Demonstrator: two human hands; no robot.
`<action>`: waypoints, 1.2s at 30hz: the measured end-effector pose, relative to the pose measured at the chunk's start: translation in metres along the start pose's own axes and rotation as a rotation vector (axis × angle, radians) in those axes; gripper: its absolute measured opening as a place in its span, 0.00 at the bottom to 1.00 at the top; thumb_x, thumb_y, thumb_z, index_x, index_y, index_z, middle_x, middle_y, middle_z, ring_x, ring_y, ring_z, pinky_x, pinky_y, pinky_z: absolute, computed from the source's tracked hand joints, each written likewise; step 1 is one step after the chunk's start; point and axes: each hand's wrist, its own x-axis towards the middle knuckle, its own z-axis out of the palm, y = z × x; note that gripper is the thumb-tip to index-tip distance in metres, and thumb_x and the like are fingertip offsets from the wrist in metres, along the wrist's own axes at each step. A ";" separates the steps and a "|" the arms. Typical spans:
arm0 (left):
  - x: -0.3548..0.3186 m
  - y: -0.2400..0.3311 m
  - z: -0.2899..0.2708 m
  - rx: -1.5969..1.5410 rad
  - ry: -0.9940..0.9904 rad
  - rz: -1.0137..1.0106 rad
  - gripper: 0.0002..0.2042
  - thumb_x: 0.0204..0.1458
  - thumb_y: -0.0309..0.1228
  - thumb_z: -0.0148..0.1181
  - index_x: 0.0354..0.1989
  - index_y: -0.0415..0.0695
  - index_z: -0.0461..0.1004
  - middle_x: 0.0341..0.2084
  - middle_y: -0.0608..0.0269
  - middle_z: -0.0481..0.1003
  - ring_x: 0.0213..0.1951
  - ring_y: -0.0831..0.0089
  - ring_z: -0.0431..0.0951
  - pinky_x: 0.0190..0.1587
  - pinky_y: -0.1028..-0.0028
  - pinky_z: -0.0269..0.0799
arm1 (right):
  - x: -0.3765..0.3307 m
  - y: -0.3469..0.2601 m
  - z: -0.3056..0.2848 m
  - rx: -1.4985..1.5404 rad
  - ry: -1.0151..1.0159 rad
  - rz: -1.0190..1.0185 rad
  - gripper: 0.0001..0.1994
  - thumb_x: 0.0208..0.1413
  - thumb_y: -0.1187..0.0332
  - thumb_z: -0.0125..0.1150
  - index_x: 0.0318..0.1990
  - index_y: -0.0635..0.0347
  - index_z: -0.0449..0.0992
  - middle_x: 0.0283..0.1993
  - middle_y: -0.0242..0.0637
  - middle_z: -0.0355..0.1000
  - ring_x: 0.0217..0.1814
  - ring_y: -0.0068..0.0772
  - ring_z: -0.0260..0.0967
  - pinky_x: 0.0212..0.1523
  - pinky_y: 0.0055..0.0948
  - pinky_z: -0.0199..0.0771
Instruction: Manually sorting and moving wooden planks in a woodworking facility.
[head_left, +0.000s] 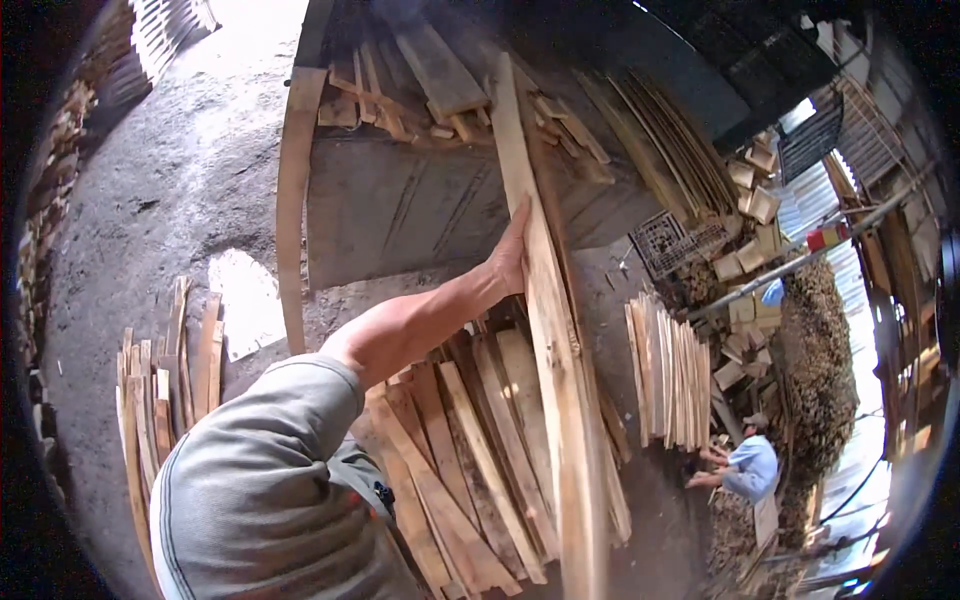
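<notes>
My left hand [512, 252] grips a long pale wooden plank [550, 310] about midway along it. The thumb lies along the near side of the plank, while the other fingers are hidden behind it. The plank slants from the far pile down to the lower edge of the view. A grey sleeve covers my upper left arm. Below the plank and my forearm lies a stack of sawn boards [470, 450]. My right hand is out of view.
More boards [440, 70] rest on a dark platform [390, 200] ahead. A bundle of slats [665, 375] stands to the right, with a crouching person [750, 465] near it. Upright boards [160, 400] stand at left; a plastic crate [665, 245] sits at right.
</notes>
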 end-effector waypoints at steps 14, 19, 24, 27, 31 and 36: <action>-0.213 -0.042 0.014 0.660 -0.057 0.033 0.23 0.41 0.40 0.74 0.42 0.38 0.77 0.35 0.62 0.78 0.38 0.78 0.76 0.39 0.73 0.74 | 0.128 -0.101 0.169 0.757 0.100 -0.664 0.43 0.51 0.63 0.67 0.71 0.53 0.48 0.70 0.46 0.54 0.72 0.47 0.51 0.69 0.55 0.48; -0.289 -0.001 -0.010 0.891 -0.215 0.201 0.26 0.36 0.43 0.78 0.37 0.36 0.77 0.29 0.62 0.77 0.36 0.79 0.75 0.38 0.74 0.72 | 0.086 -0.336 0.097 0.915 0.080 -1.039 0.59 0.38 0.33 0.67 0.71 0.61 0.45 0.68 0.51 0.54 0.68 0.49 0.53 0.67 0.53 0.52; -0.318 0.068 -0.051 1.031 -0.234 0.391 0.23 0.33 0.43 0.80 0.25 0.39 0.72 0.21 0.66 0.74 0.27 0.83 0.74 0.26 0.78 0.71 | 0.048 -0.417 0.122 1.069 -0.032 -1.024 0.60 0.36 0.35 0.71 0.69 0.65 0.47 0.70 0.50 0.50 0.70 0.46 0.51 0.68 0.50 0.51; -0.328 0.116 -0.084 0.927 -0.228 0.230 0.20 0.37 0.38 0.79 0.30 0.37 0.75 0.27 0.66 0.78 0.31 0.83 0.76 0.32 0.78 0.75 | 0.049 -0.448 0.161 1.008 -0.069 -1.032 0.48 0.39 0.46 0.75 0.64 0.68 0.60 0.65 0.49 0.60 0.67 0.42 0.56 0.69 0.48 0.50; -0.327 0.171 -0.134 0.885 -0.247 0.056 0.24 0.40 0.37 0.77 0.44 0.37 0.77 0.34 0.63 0.80 0.37 0.79 0.78 0.42 0.76 0.76 | 0.041 -0.503 0.219 0.733 0.084 -0.845 0.30 0.42 0.56 0.75 0.52 0.63 0.75 0.51 0.44 0.74 0.46 0.34 0.73 0.47 0.32 0.75; -0.321 0.216 -0.194 1.006 -0.351 -0.208 0.25 0.43 0.36 0.75 0.47 0.37 0.74 0.37 0.62 0.80 0.39 0.79 0.78 0.43 0.76 0.76 | -0.003 -0.537 0.283 0.554 0.030 -0.535 0.26 0.44 0.63 0.72 0.50 0.67 0.74 0.45 0.41 0.73 0.40 0.30 0.72 0.38 0.27 0.75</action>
